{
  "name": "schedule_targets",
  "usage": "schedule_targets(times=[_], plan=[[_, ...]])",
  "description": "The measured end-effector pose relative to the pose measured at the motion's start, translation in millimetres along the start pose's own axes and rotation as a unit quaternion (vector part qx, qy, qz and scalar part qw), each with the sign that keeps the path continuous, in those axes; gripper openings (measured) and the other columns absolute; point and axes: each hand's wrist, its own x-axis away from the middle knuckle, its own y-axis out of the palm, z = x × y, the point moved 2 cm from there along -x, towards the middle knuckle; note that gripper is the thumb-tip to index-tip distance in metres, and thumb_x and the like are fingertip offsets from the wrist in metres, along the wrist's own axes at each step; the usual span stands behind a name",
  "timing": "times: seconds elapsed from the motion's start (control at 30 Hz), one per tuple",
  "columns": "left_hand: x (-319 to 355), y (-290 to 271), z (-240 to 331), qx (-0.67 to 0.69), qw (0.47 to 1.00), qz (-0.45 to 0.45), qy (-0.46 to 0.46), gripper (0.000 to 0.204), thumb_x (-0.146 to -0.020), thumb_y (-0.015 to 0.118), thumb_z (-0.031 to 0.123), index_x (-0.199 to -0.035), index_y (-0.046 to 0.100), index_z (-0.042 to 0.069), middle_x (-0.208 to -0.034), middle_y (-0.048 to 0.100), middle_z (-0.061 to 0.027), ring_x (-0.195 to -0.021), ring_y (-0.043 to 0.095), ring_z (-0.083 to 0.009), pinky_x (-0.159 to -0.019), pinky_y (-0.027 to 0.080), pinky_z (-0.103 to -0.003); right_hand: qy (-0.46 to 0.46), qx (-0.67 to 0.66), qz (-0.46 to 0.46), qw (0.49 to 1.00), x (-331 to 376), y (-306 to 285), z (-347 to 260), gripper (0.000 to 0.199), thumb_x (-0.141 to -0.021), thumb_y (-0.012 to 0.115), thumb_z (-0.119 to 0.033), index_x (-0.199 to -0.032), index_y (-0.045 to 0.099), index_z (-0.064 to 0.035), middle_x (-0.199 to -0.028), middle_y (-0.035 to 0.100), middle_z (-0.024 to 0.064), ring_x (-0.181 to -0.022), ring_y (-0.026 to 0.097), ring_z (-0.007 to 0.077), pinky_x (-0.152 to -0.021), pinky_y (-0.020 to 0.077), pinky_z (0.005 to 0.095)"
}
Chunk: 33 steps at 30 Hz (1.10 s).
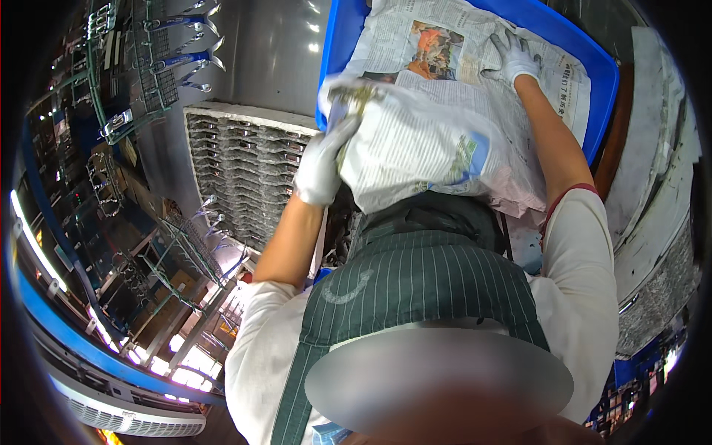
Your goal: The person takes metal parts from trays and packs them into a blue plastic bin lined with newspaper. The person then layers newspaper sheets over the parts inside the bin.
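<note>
Newspaper lining (478, 44) lies in the far blue tub (610, 83), where the right hand (514, 61), fingers spread, should press evenly against creasing while the left hand (326, 159) grips a loose sheet (415, 144) by its left edge.

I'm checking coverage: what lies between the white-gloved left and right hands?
Head view: crumpled printed newspaper by the left hand, then flatter newspaper in the blue plastic bin by the right hand.
</note>
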Motion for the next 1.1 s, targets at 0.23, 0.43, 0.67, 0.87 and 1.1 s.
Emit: schedule_targets(times=[0.23, 0.43, 0.67, 0.87, 1.1], plan=[[-75, 26, -31, 0.176, 0.96, 0.021, -0.218, 0.034, -0.082, 0.059, 0.023, -0.1, 0.058, -0.006, -0.083, 0.061, -0.0062, -0.074, 0.057, -0.0116, -0.067, 0.045, -0.024, -0.154, -0.28, 0.072, 0.945, 36, -37, -19, 0.074, -0.073, 0.058, -0.056, -0.133, 0.035, -0.0213, -0.14, 0.03, 0.009, -0.129, 0.028, 0.0282, -0.101, 0.0297, 0.0502], [-70, 26, -43, 0.192, 0.941, -0.017, -0.278, 0.023, -0.087, 0.05, 0.013, -0.103, 0.057, -0.001, -0.095, 0.061, -0.0101, -0.088, 0.06, -0.0165, -0.076, 0.05, -0.028, -0.365, -0.034, -0.07, 0.928, 104, 8, -68, 0.062, -0.079, 0.041, -0.062, -0.131, 0.039, -0.0272, -0.139, 0.032, 0.0013, -0.128, 0.029, 0.0272, -0.102, 0.0261, 0.0496], [-61, -18, 11, -0.317, 0.944, 0.028, -0.086, 0.043, -0.081, 0.061, 0.037, -0.109, 0.057, 0.005, -0.1, 0.06, -0.0126, -0.088, 0.059, -0.0183, -0.076, 0.048, -0.028, -0.416, 0.035, 0.071, 0.906, 94, 61, -48, 0.056, -0.079, 0.048, -0.054, -0.127, 0.044, -0.0248, -0.134, 0.035, -0.0023, -0.123, 0.031, 0.0231, -0.093, 0.0325, 0.0456], [-124, 63, 29, -0.429, 0.874, -0.223, 0.04, 0.048, -0.078, 0.057, 0.038, -0.121, 0.051, 0.016, -0.117, 0.054, -0.0151, -0.102, 0.055, -0.0285, -0.09, 0.041, -0.032, -0.405, 0.041, 0.102, 0.908, 96, 63, -45, 0.058, -0.077, 0.051, -0.053, -0.127, 0.044, -0.0233, -0.136, 0.033, -0.0036, -0.122, 0.032, 0.023, -0.092, 0.0325, 0.0461], [-202, 79, -44, -0.651, 0.736, -0.114, 0.148, 0.09, -0.061, 0.074, 0.041, -0.136, 0.026, 0.034, -0.14, 0.022, -0.0144, -0.126, 0.027, -0.0351, -0.101, 0.029, -0.046, -0.187, -0.151, -0.232, 0.942, 122, -23, -15, 0.045, -0.08, 0.051, -0.047, -0.098, 0.064, -0.0079, -0.092, 0.063, 0.014, -0.086, 0.06, 0.0276, -0.078, 0.0465, 0.0345]])
